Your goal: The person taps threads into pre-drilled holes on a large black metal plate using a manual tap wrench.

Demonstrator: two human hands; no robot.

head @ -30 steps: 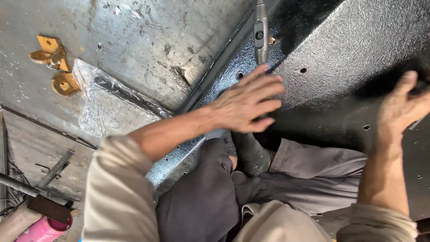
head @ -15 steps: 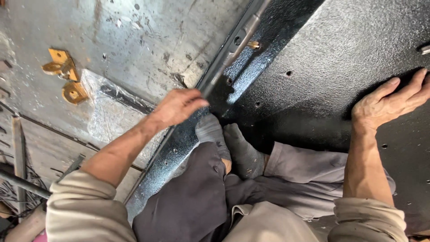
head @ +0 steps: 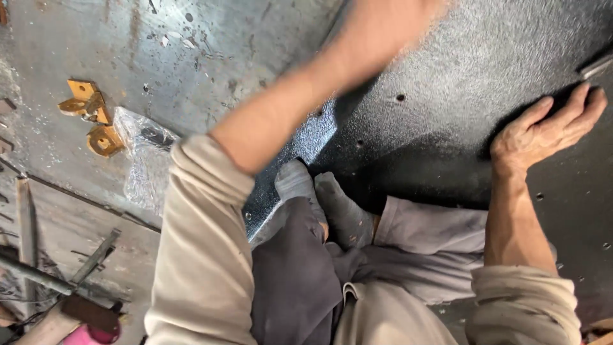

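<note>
Grey, scuffed concrete floor (head: 76, 38) fills the left half of the view, and a large black textured metal sheet (head: 447, 96) lies over its right half, dotted with small drilled holes. The person sits with both socked feet (head: 322, 198) tucked against the sheet's near edge. The right hand (head: 543, 131) rests palm down on the sheet near its right edge, fingers spread and slightly curled, holding nothing. The left hand (head: 383, 25) is raised over the sheet's upper edge and badly blurred, so its state cannot be told; its forearm crosses in front of the sheet's left edge. Left of that arm, a crumpled clear plastic bag (head: 147, 160) lies on the floor, just beside some small brass-coloured plates (head: 92, 118). Dark metal bars (head: 38, 275) and a pink object (head: 96, 333) lie at the floor's lower left corner.
</note>
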